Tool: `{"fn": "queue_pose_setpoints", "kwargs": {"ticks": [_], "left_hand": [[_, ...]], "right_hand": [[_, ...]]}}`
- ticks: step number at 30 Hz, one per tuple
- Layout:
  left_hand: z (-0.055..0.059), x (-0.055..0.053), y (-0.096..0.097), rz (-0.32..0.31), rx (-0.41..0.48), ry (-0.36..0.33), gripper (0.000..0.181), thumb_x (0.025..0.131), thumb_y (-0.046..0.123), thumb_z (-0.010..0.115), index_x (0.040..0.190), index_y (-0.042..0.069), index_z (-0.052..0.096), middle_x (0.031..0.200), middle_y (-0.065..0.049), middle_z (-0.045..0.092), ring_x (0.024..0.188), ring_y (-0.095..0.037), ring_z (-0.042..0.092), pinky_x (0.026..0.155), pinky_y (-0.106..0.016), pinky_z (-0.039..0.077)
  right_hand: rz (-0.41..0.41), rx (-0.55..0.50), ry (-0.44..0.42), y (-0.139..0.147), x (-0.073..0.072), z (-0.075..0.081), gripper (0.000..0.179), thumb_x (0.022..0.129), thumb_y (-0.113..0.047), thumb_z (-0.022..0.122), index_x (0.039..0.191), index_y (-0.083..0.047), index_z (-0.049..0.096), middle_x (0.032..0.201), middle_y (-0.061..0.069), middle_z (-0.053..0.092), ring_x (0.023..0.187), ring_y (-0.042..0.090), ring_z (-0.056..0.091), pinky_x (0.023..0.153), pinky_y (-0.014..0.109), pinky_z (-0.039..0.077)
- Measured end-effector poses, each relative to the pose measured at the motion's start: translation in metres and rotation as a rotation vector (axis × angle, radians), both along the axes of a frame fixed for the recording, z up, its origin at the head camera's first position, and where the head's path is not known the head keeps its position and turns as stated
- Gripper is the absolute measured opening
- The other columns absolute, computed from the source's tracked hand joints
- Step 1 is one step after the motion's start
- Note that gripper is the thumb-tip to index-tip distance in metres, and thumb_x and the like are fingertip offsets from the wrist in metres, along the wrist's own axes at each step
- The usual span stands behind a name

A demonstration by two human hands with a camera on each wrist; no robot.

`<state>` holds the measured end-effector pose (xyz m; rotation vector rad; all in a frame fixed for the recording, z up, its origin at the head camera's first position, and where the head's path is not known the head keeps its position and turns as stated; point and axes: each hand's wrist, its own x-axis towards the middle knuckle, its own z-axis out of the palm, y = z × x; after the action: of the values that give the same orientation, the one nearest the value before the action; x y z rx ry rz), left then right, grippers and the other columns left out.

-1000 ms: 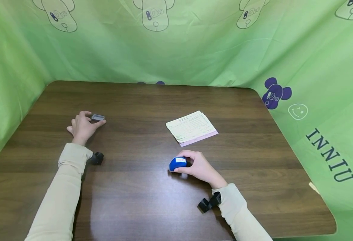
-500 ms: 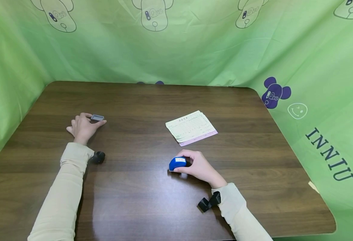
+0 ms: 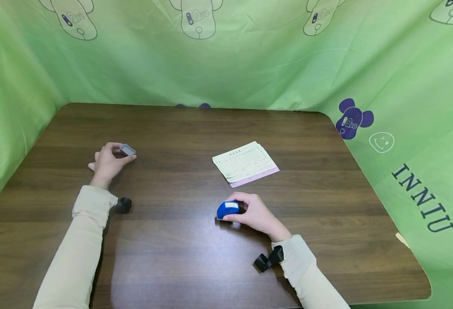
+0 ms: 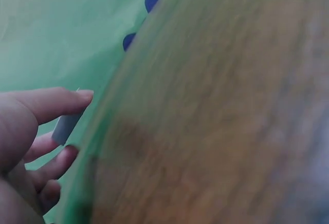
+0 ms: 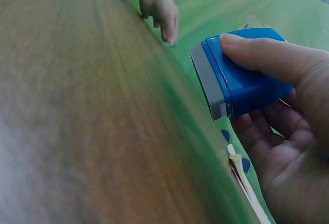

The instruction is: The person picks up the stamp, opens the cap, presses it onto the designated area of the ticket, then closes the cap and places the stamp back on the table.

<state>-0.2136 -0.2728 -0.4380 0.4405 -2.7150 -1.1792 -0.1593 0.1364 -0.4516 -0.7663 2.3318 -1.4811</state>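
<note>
At the left of the head view, my left hand (image 3: 108, 166) pinches a small grey rectangular stamp cap (image 3: 128, 149) between thumb and fingers, its hollow side tilted upward. The left wrist view catches that grey cap (image 4: 68, 127) edge-on. My right hand (image 3: 256, 214) grips a blue hand stamp (image 3: 227, 210) low over the table's middle. Its thumb lies along the blue body, which ends in a grey base, as the right wrist view shows of the stamp (image 5: 252, 77). A stack of printed slips (image 3: 246, 163) with a purple edge lies just beyond the right hand.
The brown wooden table (image 3: 172, 133) has rounded corners. Green printed cloth (image 3: 249, 68) hangs along its back and sides. A black wrist camera (image 3: 124, 205) sits at the left cuff, another black camera (image 3: 263, 262) at the right.
The left hand has tilted and turned the grey cap slightly, and its forearm has shifted a little left. The right hand, the stamp and the slips stay where they were.
</note>
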Motion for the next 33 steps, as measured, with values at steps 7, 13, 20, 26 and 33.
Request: {"fn": "queue_pose_setpoints", "kwargs": {"ticks": [7, 13, 20, 26, 33], "left_hand": [[0.005, 0.003, 0.008, -0.143, 0.074, -0.003, 0.056, 0.088, 0.021, 0.069, 0.135, 0.001, 0.047, 0.135, -0.027, 0.054, 0.124, -0.044, 0.042, 0.103, -0.072, 0.003], [0.012, 0.007, 0.016, -0.269, 0.129, -0.029, 0.056, 0.091, 0.018, 0.067, 0.140, 0.004, 0.045, 0.136, -0.025, 0.053, 0.095, -0.028, 0.042, 0.097, -0.052, 0.030], [0.025, 0.017, 0.028, -0.413, 0.293, -0.056, 0.058, 0.094, 0.014, 0.062, 0.146, 0.008, 0.037, 0.135, -0.021, 0.057, 0.117, -0.016, 0.054, 0.087, -0.020, 0.043], [0.028, 0.026, 0.039, -0.522, 0.426, -0.070, 0.060, 0.095, 0.017, 0.061, 0.147, 0.009, 0.032, 0.127, -0.019, 0.064, 0.107, 0.005, 0.058, 0.089, -0.016, 0.044], [0.020, 0.030, 0.046, -0.544, 0.447, -0.101, 0.062, 0.095, 0.015, 0.062, 0.148, 0.008, 0.031, 0.127, -0.025, 0.059, 0.103, 0.000, 0.060, 0.087, -0.015, 0.044]], "right_hand": [[-0.002, 0.003, -0.003, 0.000, 0.000, 0.000, 0.027, 0.076, -0.008, 0.081, 0.100, -0.004, 0.068, 0.098, 0.011, 0.068, 0.086, 0.008, 0.062, 0.081, 0.020, 0.052], [0.002, -0.008, 0.000, 0.000, 0.001, 0.002, 0.027, 0.076, -0.007, 0.080, 0.100, -0.003, 0.068, 0.097, 0.011, 0.068, 0.085, 0.008, 0.062, 0.080, 0.020, 0.052], [0.001, -0.012, 0.005, 0.000, 0.001, 0.002, 0.027, 0.076, -0.008, 0.081, 0.100, -0.003, 0.068, 0.097, 0.011, 0.069, 0.084, 0.007, 0.062, 0.080, 0.020, 0.052], [0.001, -0.011, 0.020, 0.000, 0.001, 0.001, 0.027, 0.076, -0.007, 0.080, 0.100, -0.002, 0.068, 0.096, 0.012, 0.069, 0.084, 0.007, 0.062, 0.080, 0.020, 0.052], [-0.005, 0.001, 0.014, 0.000, 0.000, 0.000, 0.028, 0.076, -0.009, 0.081, 0.100, -0.003, 0.069, 0.097, 0.012, 0.069, 0.085, 0.008, 0.062, 0.081, 0.020, 0.051]]}}
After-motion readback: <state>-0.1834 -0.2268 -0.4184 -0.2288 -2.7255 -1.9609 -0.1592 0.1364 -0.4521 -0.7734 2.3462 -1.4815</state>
